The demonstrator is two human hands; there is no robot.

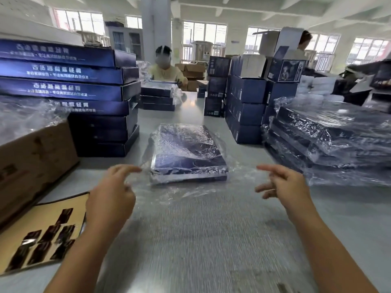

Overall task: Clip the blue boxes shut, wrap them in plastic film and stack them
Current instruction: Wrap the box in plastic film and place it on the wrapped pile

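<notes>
A flat blue box (186,153) lies in the middle of the grey table, covered in crinkled clear plastic film (190,191) that spreads from it toward me. My left hand (112,195) is at the box's near left corner and pinches the film's edge between thumb and forefinger. My right hand (283,187) hovers to the right of the box's near corner, with its fingers loosely extended toward the film and nothing visibly between them. A stack of film-wrapped boxes (330,134) stands on the right. Unwrapped blue boxes (69,87) are piled high on the left.
A brown carton (31,161) and a tan sheet of dark stickers (46,233) lie at the left. Upright blue boxes (245,108) stand behind the wrapped stack. A person (165,70) works at the table's far end, beside a small pile of boxes (157,98).
</notes>
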